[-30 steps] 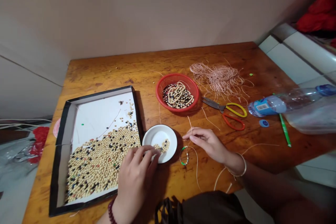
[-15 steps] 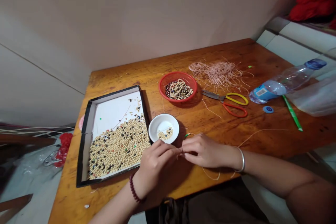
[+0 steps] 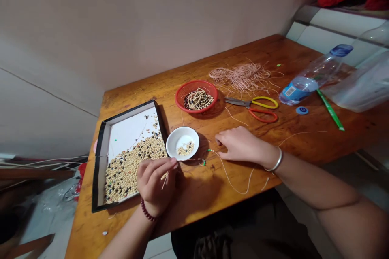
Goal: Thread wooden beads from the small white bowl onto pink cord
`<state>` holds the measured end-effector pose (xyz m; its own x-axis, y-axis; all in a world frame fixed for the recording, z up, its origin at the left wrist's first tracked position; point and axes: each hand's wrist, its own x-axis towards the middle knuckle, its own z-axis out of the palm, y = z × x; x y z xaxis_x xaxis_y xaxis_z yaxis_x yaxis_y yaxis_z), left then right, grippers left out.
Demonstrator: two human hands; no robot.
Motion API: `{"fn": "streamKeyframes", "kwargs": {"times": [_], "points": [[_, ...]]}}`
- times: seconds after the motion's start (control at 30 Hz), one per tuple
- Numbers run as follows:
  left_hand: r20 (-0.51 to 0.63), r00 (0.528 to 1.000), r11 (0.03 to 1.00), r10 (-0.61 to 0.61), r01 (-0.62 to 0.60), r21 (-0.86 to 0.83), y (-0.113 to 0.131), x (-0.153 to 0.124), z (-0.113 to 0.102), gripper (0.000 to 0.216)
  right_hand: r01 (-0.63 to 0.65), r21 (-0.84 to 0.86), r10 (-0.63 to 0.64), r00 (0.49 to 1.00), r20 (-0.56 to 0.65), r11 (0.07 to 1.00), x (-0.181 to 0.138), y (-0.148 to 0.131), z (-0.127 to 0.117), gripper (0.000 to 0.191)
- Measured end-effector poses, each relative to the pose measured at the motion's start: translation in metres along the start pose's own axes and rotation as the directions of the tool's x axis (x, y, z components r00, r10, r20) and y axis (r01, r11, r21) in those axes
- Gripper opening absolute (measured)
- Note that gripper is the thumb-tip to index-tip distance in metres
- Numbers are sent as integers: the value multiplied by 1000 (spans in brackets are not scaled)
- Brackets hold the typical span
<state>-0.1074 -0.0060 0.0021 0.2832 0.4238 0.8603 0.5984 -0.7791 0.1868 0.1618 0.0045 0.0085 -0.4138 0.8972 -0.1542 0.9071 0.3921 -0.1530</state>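
Closely bunched, the fingertips (image 3: 172, 162) of the left hand (image 3: 154, 182) press toward the thumb, pinching what look like pale cord ends (image 3: 165, 180), though the grip itself is too small to make out clearly. That hand hovers over the lower edge of a black-rimmed tray (image 3: 101, 162), near the heap of cream and dark beads (image 3: 136, 166) inside it, with a dark red bead bracelet (image 3: 146, 210) on the wrist. The right hand (image 3: 240, 144), wearing a silver bangle (image 3: 277, 159), lies on the wooden table (image 3: 194, 198) with its fingers gently curled and slightly apart, holding nothing. A beaded cord (image 3: 204, 161) with small green and dark beads stretches between the hands, below a white dish (image 3: 182, 142) of loose beads (image 3: 186, 149). Its beaded part lies just beside the right fingertips, while its free pale length curves below that hand. Farther off are a red basket (image 3: 186, 96) of beaded strands (image 3: 199, 99), a tangle of pink cord (image 3: 240, 77), yellow-and-orange-handled scissors (image 3: 252, 105), a plastic water bottle (image 3: 299, 91), a blue cap (image 3: 302, 110) and a green pen (image 3: 330, 110).
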Motion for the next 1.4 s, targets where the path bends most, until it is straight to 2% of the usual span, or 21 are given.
{"fn": "streamKeyframes", "kwargs": {"times": [0.17, 0.4, 0.53, 0.63, 0.73, 0.8, 0.87, 0.93, 1.0, 1.07, 1.13, 1.2, 1.27, 1.33, 1.4], "points": [[-38, 998, 995, 53, -50, 82, 1, -2, -4, 23, 22, -25, -23, 999, -34, 999, -1, -11, 6, 31], [-189, 966, 963, 178, -132, 235, -3, 1, -6, 17, 75, -46, -77, 996, -42, 996, -7, -26, 14, 20], [-257, 946, 946, 200, -118, 302, -6, 3, -8, 14, 72, -30, -73, 996, -46, 997, -7, -30, 17, 19], [-322, 916, 933, 240, -127, 336, -8, 4, -9, 10, 93, 32, -91, 994, -66, 995, -7, -25, 13, 16], [-400, 883, 925, 247, -92, 369, -11, 4, -8, 6, 97, 228, -74, 991, -111, 969, -7, -16, 2, 10], [-496, 836, 930, 233, -42, 366, -11, 5, -6, 11, 88, 437, -38, 992, -122, 895, -5, -10, -5, 7], [-579, 797, 949, 172, 24, 315, -10, 5, -2, 15, 72, 654, -32, 997, -74, 753, -3, -4, -12, 6], [-600, 798, 976, 51, 86, 198, -8, 6, 2, 16, 57, 837, -85, 996, -13, 544, -1, 1, -16, 10], [-568, 822, 994, -47, 97, 59, -4, 6, 6, 15, 30, 945, -128, 992, 13, 325, 1, 4, -16, 13], [-522, 847, 995, -99, 71, -73, 0, 6, 8, 11, -3, 983, -123, 992, 26, 183, 3, 6, -13, 12], [-490, 859, 979, -147, 57, -194, 2, 7, 9, 10, -34, 989, -78, 996, 46, 147, 6, 6, -10, 8], [-461, 861, 956, -215, 88, -281, 3, 8, 9, 11, -68, 982, 1, 998, 69, 179, 9, 5, -6, 4], [-436, 849, 937, -299, 174, -304, 4, 9, 8, 6, -114, 974, 74, 992, 101, 198, 12, 2, -5, 2], [-400, 840, 918, -367, 259, -299, 3, 11, 8, 5, -138, 977, 97, 988, 123, 164, 14, -1, -4, 4], [-354, 851, 909, -388, 289, -302, 2, 13, 9, 7, -103, 988, 80, 992, 94, 112, 14, -5, -5, 5]]}}
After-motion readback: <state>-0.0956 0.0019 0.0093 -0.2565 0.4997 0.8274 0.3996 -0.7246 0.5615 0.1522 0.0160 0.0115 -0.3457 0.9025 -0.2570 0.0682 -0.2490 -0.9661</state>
